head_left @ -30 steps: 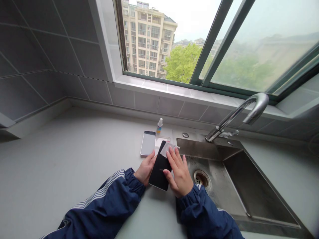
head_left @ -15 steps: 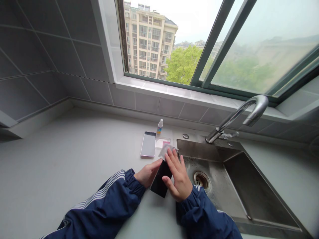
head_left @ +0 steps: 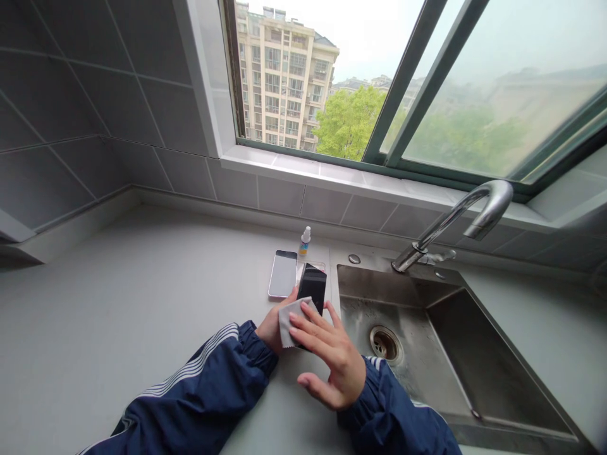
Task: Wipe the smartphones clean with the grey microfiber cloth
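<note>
My left hand (head_left: 271, 325) is closed around the lower left side of a phone (head_left: 313, 283) with a dark, glossy face, held tilted above the counter. A small grey cleaning cloth (head_left: 290, 319) with zigzag edges lies over the phone's lower part and partly hides my left fingers. My right hand (head_left: 332, 354) presses the cloth down with outstretched fingertips; its thumb stands apart. Just beyond lies a second phone (head_left: 283, 272), pale-faced, flat on the counter. Behind it stands a small spray bottle (head_left: 304, 241) with a white top. A clear case (head_left: 320, 266) is mostly hidden behind the held phone.
A steel sink (head_left: 412, 385) with a round drain (head_left: 385, 342) is set into the counter at my right. Its chrome faucet (head_left: 450, 218) arches over from the back edge. The pale counter (head_left: 142, 291) stretches to the left, below a tiled wall and a window (head_left: 303, 148).
My right hand has drawn the cloth down towards me, from the phone's far end to its lower part. The phone's upper part is now uncovered and sits farther from me.
</note>
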`<act>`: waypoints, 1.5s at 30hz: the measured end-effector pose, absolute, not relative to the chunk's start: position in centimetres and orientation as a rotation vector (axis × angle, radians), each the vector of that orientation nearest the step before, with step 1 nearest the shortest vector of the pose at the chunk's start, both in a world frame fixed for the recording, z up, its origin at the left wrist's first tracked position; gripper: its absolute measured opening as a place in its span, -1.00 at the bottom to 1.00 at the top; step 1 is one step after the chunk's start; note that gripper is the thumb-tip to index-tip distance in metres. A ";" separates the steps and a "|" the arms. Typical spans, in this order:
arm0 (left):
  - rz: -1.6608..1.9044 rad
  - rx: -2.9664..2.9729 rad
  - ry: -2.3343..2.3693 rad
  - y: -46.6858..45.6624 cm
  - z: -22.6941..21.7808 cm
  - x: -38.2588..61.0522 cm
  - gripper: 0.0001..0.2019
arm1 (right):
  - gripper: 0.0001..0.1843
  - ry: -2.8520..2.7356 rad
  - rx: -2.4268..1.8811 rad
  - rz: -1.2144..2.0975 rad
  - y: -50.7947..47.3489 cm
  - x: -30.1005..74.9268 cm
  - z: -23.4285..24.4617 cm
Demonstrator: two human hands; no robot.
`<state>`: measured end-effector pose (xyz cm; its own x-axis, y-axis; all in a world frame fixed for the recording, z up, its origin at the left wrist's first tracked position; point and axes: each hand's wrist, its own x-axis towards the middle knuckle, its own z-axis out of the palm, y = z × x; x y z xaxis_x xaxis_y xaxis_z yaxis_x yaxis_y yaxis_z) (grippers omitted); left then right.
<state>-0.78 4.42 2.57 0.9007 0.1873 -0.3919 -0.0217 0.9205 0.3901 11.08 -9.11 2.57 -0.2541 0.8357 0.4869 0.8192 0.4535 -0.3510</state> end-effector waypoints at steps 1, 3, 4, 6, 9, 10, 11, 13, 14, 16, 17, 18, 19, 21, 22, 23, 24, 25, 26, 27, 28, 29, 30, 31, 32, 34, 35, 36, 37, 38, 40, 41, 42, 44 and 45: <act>0.089 0.376 0.441 4.5 2.6 -0.8 -0.35 | -0.31 -2.093 -1.353 0.043 -9.2 11.0 2.7; 0.054 0.347 0.431 4.7 2.6 -0.9 -0.29 | -0.34 -2.105 -1.317 0.061 -9.3 10.9 3.0; 0.050 0.338 0.422 4.8 2.6 -0.9 -0.27 | -0.35 -2.107 -1.305 0.071 -9.3 10.9 3.1; 0.057 0.340 0.407 4.9 2.7 -0.8 -0.24 | -0.37 -2.108 -1.284 0.090 -9.4 10.8 3.4; 0.059 0.388 0.406 4.9 2.6 -0.7 -0.22 | -0.39 -2.098 -1.263 0.105 -9.6 10.8 3.7; 0.062 0.406 0.404 5.0 2.6 -0.7 -0.22 | -0.41 -2.093 -1.265 0.106 -9.7 10.8 3.8; 0.078 0.421 0.400 5.0 2.4 -0.7 -0.23 | -0.43 -2.088 -1.272 0.106 -9.7 10.8 3.8; 0.110 0.436 0.380 5.0 2.1 -0.7 -0.25 | -0.48 -2.081 -1.294 0.105 -9.8 10.8 3.9; 0.119 0.434 0.366 5.0 1.9 -0.7 -0.26 | -0.49 -2.081 -1.305 0.102 -9.8 10.8 4.0; 0.120 0.420 0.338 5.1 1.6 -0.8 -0.25 | -0.51 -2.088 -1.310 0.078 -9.8 10.7 3.9; 0.116 0.407 0.330 5.2 1.6 -0.8 -0.24 | -0.52 -2.098 -1.315 0.056 -9.7 10.7 3.8; 0.111 0.395 0.326 5.2 1.5 -0.8 -0.21 | -0.54 -2.109 -1.330 0.031 -9.6 10.7 3.7; 0.113 0.385 0.326 5.2 1.6 -0.9 -0.18 | -0.55 -2.121 -1.354 0.005 -9.5 10.7 3.6; 0.134 0.376 0.341 5.1 1.7 -0.8 -0.14 | -0.55 -2.133 -1.421 -0.049 -9.2 10.8 3.2; 0.153 0.379 0.353 5.1 1.8 -0.8 -0.14 | -0.54 -2.130 -1.460 -0.072 -9.0 10.9 3.0; 0.179 0.386 0.360 5.0 1.9 -0.7 -0.16 | -0.53 -2.120 -1.498 -0.095 -8.9 11.0 2.8; 0.204 0.392 0.361 5.0 2.0 -0.7 -0.19 | -0.51 -2.103 -1.534 -0.117 -8.8 11.1 2.6; 0.226 0.396 0.355 4.9 2.1 -0.6 -0.22 | -0.49 -2.081 -1.571 -0.138 -8.7 11.3 2.4; 0.242 0.399 0.342 4.8 2.1 -0.5 -0.25 | -0.47 -2.048 -1.612 -0.157 -8.6 11.4 2.2; 0.258 0.403 0.330 4.8 2.0 -0.4 -0.28 | -0.45 -2.012 -1.654 -0.173 -8.6 11.5 2.0; 0.275 0.414 0.325 4.7 1.9 -0.3 -0.31 | -0.43 -1.974 -1.697 -0.184 -8.5 11.7 1.9; 0.282 0.430 0.330 4.7 1.7 -0.3 -0.33 | -0.41 -1.936 -1.742 -0.190 -8.4 11.8 1.7; 0.269 0.450 0.347 4.6 1.5 -0.2 -0.35 | -0.39 -1.899 -1.786 -0.191 -8.4 11.9 1.5; 0.243 0.473 0.370 4.5 1.3 -0.2 -0.35 | -0.36 -1.868 -1.824 -0.186 -8.3 12.1 1.3; 0.205 0.493 0.390 4.4 1.1 -0.3 -0.33 | -0.33 -1.840 -1.855 -0.179 -8.2 12.2 1.2; 0.149 0.520 0.402 4.2 0.9 -0.3 -0.33 | -0.28 -1.791 -1.887 -0.169 -8.1 12.4 0.9; 0.152 0.527 0.390 4.0 1.0 -0.3 -0.36 | -0.27 -1.769 -1.888 -0.165 -8.0 12.5 0.8; 0.175 0.532 0.371 3.9 1.1 -0.3 -0.39 | -0.26 -1.747 -1.884 -0.157 -8.0 12.5 0.6; 0.201 0.538 0.350 3.8 1.2 -0.3 -0.42 | -0.26 -1.724 -1.875 -0.144 -8.0 12.4 0.5; 0.219 0.546 0.334 3.7 1.3 -0.3 -0.44 | -0.26 -1.705 -1.859 -0.125 -8.0 12.3 0.4; 0.208 0.578 0.320 3.7 1.5 -0.4 -0.43 | -0.25 -1.679 -1.802 -0.068 -8.1 11.7 0.3; 0.186 0.600 0.322 3.8 1.5 -0.4 -0.40 | -0.24 -1.672 -1.762 -0.035 -8.1 11.3 0.3; 0.163 0.620 0.324 3.9 1.5 -0.4 -0.35 | -0.23 -1.669 -1.720 -0.002 -8.1 11.0 0.2; 0.140 0.649 0.325 4.1 1.3 -0.4 -0.25 | -0.23 -1.658 -1.648 0.058 -8.2 10.3 0.3; 0.152 0.656 0.326 4.1 1.1 -0.4 -0.23 | -0.23 -1.645 -1.619 0.090 -8.3 10.1 0.4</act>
<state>-0.37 4.11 1.11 0.9382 0.2404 -0.2491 -0.0361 0.7836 0.6202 10.12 -8.26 0.39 0.1485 0.8642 0.4807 0.8066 0.1753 -0.5644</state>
